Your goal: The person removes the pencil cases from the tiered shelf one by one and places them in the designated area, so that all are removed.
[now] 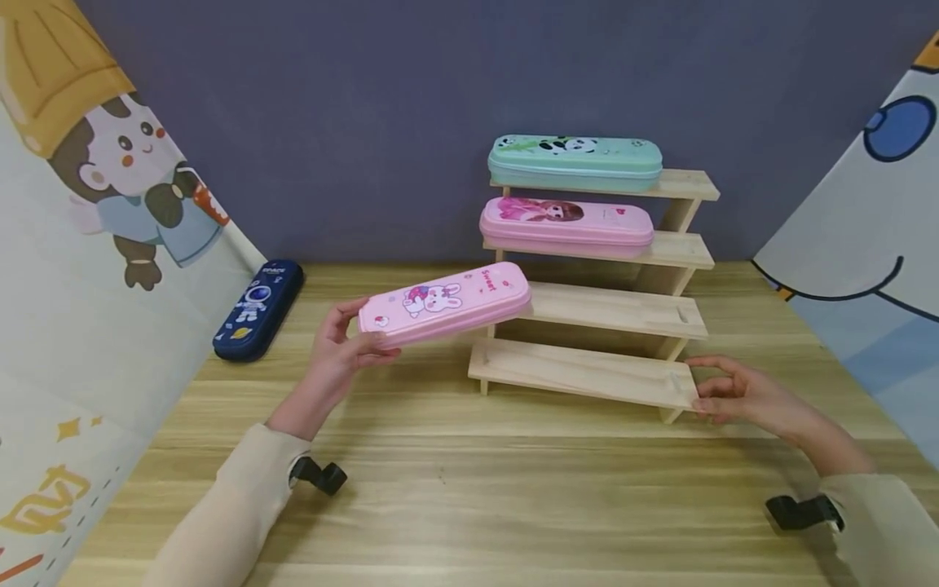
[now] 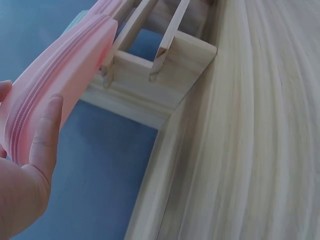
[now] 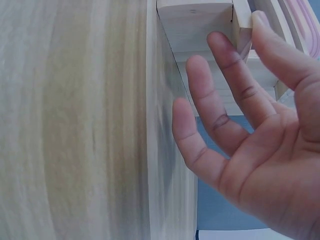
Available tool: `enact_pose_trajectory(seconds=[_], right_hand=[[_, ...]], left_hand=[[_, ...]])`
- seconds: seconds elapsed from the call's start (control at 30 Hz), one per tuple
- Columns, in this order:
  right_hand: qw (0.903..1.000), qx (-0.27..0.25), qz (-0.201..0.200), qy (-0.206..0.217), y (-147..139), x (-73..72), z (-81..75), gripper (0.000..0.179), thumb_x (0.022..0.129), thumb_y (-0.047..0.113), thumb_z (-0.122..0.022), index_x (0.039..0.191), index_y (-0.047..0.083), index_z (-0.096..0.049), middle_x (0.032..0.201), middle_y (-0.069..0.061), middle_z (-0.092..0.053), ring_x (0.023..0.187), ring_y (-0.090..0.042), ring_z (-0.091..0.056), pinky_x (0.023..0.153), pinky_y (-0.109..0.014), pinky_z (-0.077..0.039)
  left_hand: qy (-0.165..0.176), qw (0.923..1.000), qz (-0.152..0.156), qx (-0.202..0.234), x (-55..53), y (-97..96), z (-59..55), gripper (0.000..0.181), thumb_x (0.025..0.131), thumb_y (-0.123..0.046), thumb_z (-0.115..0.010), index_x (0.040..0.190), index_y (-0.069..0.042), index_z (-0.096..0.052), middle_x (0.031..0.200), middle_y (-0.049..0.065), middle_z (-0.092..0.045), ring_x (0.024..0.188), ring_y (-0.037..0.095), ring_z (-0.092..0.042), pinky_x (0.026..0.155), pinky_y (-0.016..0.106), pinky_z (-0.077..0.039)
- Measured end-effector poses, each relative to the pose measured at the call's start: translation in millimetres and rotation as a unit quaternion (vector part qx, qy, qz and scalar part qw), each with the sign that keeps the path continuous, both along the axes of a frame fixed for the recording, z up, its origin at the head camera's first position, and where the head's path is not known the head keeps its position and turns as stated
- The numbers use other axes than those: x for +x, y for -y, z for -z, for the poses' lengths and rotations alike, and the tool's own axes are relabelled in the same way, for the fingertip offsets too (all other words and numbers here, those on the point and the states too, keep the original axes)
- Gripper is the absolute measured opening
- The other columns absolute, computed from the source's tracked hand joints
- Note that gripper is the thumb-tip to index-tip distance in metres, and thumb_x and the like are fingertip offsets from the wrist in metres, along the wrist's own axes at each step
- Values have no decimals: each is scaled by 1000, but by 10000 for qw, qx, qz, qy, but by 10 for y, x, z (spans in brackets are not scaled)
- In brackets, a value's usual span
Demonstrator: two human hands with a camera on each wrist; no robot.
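My left hand (image 1: 341, 346) grips the left end of a pink zipped pencil case (image 1: 447, 303) with a bunny picture and the word "Sweet". Its thumb lies along the zipped side, plain in the left wrist view. The case is held in the air, tilted with its right end higher, and overlaps the left of a stepped wooden stand (image 1: 579, 367) in the head view. At the stand's right side, my right hand (image 1: 756, 403) pinches the end of the lowest step between thumb and index finger; the other fingers (image 3: 200, 80) are spread apart.
A mint panda pencil case (image 1: 575, 163) lies on the stand's top step. One step below is a pink case with a girl picture (image 1: 568, 224). A navy space pencil case (image 1: 258, 310) lies at the table's left. A dark wall (image 1: 367, 122) rises behind.
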State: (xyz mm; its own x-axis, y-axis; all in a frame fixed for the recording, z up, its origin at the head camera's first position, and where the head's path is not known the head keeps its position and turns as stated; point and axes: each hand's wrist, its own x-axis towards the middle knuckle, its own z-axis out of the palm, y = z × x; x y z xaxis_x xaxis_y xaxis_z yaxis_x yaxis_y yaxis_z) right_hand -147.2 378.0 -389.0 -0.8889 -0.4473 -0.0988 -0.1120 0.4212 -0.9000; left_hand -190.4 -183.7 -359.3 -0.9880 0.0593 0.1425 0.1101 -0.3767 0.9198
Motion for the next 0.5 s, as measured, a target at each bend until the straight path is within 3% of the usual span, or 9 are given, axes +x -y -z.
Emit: enact_pose_trajectory(seconds=[0.5], right_hand=[[10000, -14, 0, -11, 3, 10, -10, 60, 98, 0, -59, 133, 45, -39, 102, 8, -70, 89, -15, -70, 68, -34, -62]], left_hand=[[-56, 9985, -485, 250, 161, 364, 47, 49, 87, 24, -44, 117, -14, -50, 126, 6, -36, 70, 24, -72, 63, 37, -64]])
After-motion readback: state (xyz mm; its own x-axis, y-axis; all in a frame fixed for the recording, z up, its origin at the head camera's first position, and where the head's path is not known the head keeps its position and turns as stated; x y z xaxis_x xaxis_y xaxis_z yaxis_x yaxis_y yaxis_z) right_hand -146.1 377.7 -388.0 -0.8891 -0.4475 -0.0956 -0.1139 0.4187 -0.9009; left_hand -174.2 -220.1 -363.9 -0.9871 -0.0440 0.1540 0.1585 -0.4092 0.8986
